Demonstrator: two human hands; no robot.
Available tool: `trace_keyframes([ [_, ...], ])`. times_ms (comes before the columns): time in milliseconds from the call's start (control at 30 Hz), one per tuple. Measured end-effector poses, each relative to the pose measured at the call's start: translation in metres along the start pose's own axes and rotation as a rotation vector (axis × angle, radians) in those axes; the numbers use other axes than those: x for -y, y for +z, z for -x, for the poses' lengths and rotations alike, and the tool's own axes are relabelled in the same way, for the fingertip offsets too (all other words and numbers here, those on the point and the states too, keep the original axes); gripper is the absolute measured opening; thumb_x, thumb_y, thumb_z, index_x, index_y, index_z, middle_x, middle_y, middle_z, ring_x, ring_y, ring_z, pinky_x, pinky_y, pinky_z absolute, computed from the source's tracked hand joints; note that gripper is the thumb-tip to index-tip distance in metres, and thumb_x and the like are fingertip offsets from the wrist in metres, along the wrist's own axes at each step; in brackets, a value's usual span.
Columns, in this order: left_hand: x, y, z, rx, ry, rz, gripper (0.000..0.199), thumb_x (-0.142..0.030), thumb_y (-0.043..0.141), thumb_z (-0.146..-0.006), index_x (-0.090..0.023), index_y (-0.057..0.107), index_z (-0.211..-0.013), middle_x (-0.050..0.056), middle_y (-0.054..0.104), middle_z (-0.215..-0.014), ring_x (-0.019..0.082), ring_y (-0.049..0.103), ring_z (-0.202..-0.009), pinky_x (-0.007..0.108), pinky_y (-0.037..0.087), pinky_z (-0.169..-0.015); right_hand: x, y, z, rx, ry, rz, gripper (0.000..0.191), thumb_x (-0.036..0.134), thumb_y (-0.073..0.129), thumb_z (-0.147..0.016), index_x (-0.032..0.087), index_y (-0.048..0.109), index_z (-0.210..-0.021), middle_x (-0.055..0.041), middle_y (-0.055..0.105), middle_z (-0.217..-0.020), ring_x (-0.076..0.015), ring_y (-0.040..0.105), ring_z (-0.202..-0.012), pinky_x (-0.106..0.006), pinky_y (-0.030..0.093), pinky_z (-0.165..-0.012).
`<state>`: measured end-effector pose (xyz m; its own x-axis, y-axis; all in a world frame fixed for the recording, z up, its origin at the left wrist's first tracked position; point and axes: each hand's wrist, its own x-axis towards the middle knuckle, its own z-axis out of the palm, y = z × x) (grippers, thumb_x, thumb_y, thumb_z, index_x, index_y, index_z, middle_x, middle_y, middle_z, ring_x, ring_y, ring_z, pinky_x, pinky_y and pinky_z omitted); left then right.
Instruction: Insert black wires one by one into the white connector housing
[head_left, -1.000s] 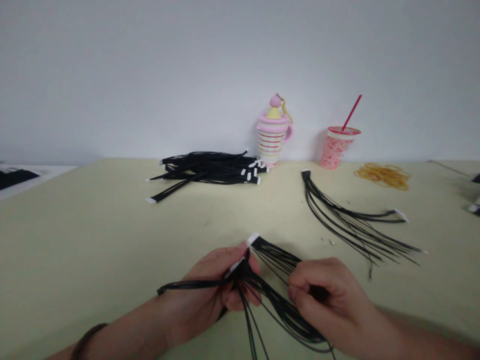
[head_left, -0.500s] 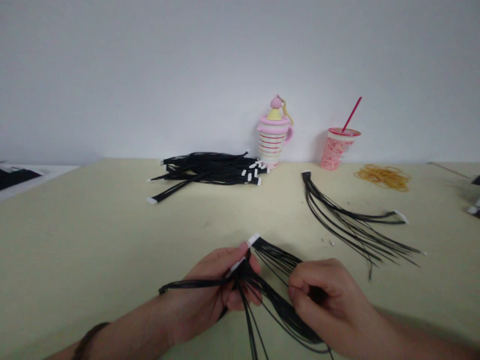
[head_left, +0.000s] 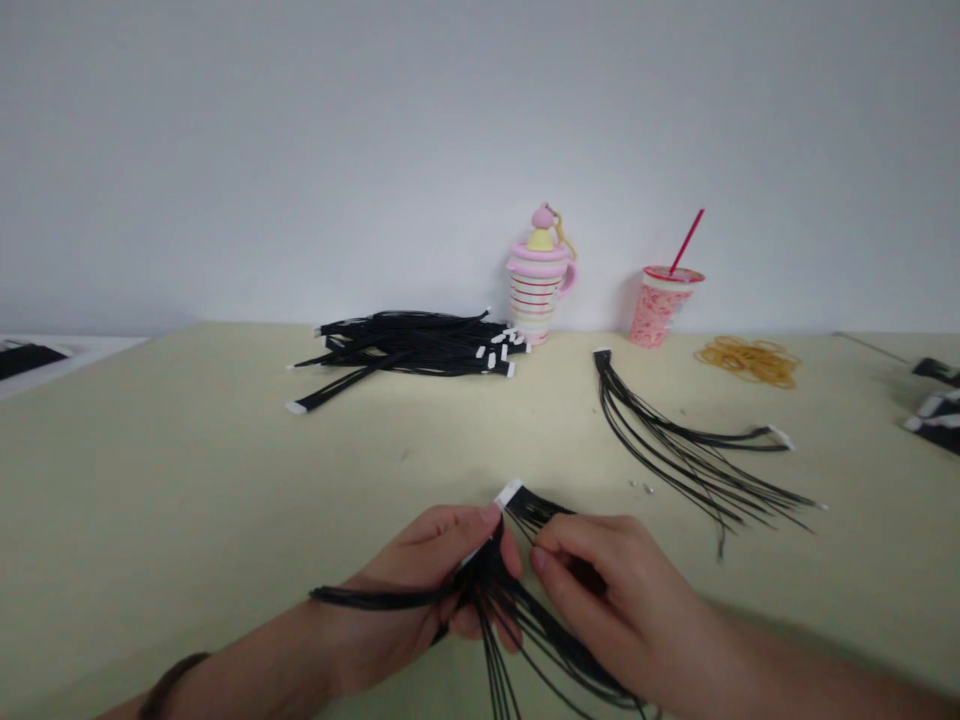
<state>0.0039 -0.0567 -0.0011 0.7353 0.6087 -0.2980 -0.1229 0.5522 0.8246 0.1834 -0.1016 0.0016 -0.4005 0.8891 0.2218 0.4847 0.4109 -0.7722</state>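
My left hand (head_left: 427, 565) is closed around a wire harness (head_left: 559, 640) of thin black wires, low in the middle of the view. The thumb presses by its white connector (head_left: 509, 494), which points up and away from me. A second white connector edge lies partly hidden under the thumb. Loose black wires fan down and right, and one strand bundle trails left across the wrist. Close on the right, my right hand (head_left: 611, 590) pinches a thin wire of that harness just below the connector; the fingertips partly cover it.
A pile of black wire harnesses (head_left: 405, 342) lies at the back. Another harness (head_left: 675, 440) is spread out on the right of the table (head_left: 187, 480). Behind stand a striped pink cup (head_left: 534, 300) and a pink tumbler (head_left: 656, 312) with a straw. Yellow rubber bands (head_left: 750, 361) lie nearby.
My right hand has moved left along the wires, closer to the connector and my left hand. The view has shifted slightly, with the background now a little left and lower.
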Motion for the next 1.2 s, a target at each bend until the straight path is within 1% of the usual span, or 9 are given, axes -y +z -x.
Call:
trace_keyframes([
  [233, 0.003, 0.003, -0.001, 0.056, 0.005, -0.1, 0.037, -0.04, 0.044, -0.088, -0.01, 0.054, -0.07, 0.002, 0.051, -0.051, 0.01, 0.055, -0.045, 0.012, 0.023, -0.035, 0.006, 0.005, 0.003, -0.029, -0.023, 0.019, 0.016, 0.012, 0.039, -0.086, 0.016, 0.049, -0.073, 0.0005, 0.054, -0.068, -0.0088, 0.047, -0.06, -0.018, 0.035, -0.056],
  [400, 0.005, 0.003, -0.001, 0.063, 0.003, -0.108, 0.037, -0.041, 0.044, -0.088, -0.011, 0.053, -0.07, 0.002, 0.053, -0.055, 0.01, 0.056, -0.046, 0.013, 0.022, -0.035, 0.004, 0.011, 0.003, -0.022, -0.007, 0.054, 0.014, 0.013, 0.04, -0.085, 0.015, 0.049, -0.075, -0.0029, 0.055, -0.074, -0.0116, 0.049, -0.067, -0.021, 0.037, -0.062],
  [500, 0.006, 0.002, -0.003, -0.012, 0.039, -0.146, 0.037, -0.042, 0.043, -0.088, -0.01, 0.055, -0.072, 0.004, 0.056, -0.056, 0.009, 0.055, -0.047, 0.013, 0.026, -0.039, -0.001, 0.009, -0.001, -0.044, 0.023, -0.034, 0.018, 0.018, 0.039, -0.088, 0.015, 0.051, -0.075, -0.0007, 0.052, -0.066, -0.0091, 0.045, -0.058, -0.019, 0.035, -0.055],
  [700, 0.002, -0.002, -0.003, -0.097, 0.009, -0.242, 0.04, -0.045, 0.04, -0.088, -0.01, 0.056, -0.078, 0.009, 0.06, -0.057, 0.007, 0.046, -0.043, 0.014, 0.025, -0.039, -0.026, -0.017, -0.008, -0.02, 0.268, -0.367, 0.026, 0.037, 0.046, -0.085, 0.011, 0.051, -0.084, 0.0052, 0.036, -0.053, -0.0045, 0.029, -0.04, -0.016, 0.02, -0.037],
  [800, 0.001, 0.0, -0.004, -0.125, 0.004, -0.265, 0.039, -0.047, 0.041, -0.087, -0.01, 0.053, -0.079, 0.01, 0.062, -0.062, 0.007, 0.043, -0.042, 0.014, 0.026, -0.039, -0.037, -0.027, -0.007, -0.115, 0.173, -0.043, 0.023, 0.035, 0.057, -0.077, 0.013, 0.054, -0.083, 0.0069, 0.03, -0.049, -0.0053, 0.025, -0.041, -0.017, 0.019, -0.04],
  [867, 0.002, 0.001, -0.005, -0.167, 0.045, -0.276, 0.038, -0.047, 0.044, -0.085, -0.011, 0.053, -0.079, 0.009, 0.061, -0.062, 0.007, 0.041, -0.04, 0.014, 0.027, -0.038, -0.039, -0.027, -0.005, -0.158, 0.052, 0.227, 0.023, 0.03, 0.063, -0.071, 0.015, 0.055, -0.086, 0.0056, 0.035, -0.052, -0.0072, 0.032, -0.045, -0.018, 0.027, -0.043],
  [967, 0.003, 0.001, -0.005, -0.211, 0.146, -0.337, 0.038, -0.047, 0.045, -0.083, -0.011, 0.053, -0.076, 0.005, 0.058, -0.057, 0.007, 0.041, -0.039, 0.015, 0.029, -0.036, -0.038, -0.021, -0.003, -0.239, -0.04, 0.409, 0.037, 0.022, 0.061, -0.071, 0.015, 0.051, -0.105, -0.0054, 0.052, -0.085, -0.0157, 0.05, -0.075, -0.025, 0.042, -0.065],
  [1067, -0.001, 0.002, -0.002, -0.172, 0.192, -0.455, 0.039, -0.049, 0.044, -0.083, -0.011, 0.053, -0.074, 0.003, 0.056, -0.055, 0.009, 0.045, -0.041, 0.016, 0.034, -0.038, -0.038, -0.019, -0.002, -0.296, -0.088, 0.466, 0.038, 0.018, 0.053, -0.077, 0.014, 0.046, -0.115, -0.0124, 0.047, -0.109, -0.0223, 0.045, -0.102, -0.035, 0.039, -0.086],
  [1200, -0.006, 0.004, 0.001, -0.135, 0.24, -0.522, 0.037, -0.045, 0.046, -0.084, -0.011, 0.054, -0.075, 0.003, 0.055, -0.055, 0.011, 0.052, -0.049, 0.018, 0.042, -0.046, -0.04, -0.024, -0.003, -0.279, -0.024, 0.306, 0.014, 0.014, 0.042, -0.081, 0.015, 0.054, -0.088, -0.0046, 0.056, -0.078, -0.0161, 0.052, -0.071, -0.027, 0.042, -0.064],
])
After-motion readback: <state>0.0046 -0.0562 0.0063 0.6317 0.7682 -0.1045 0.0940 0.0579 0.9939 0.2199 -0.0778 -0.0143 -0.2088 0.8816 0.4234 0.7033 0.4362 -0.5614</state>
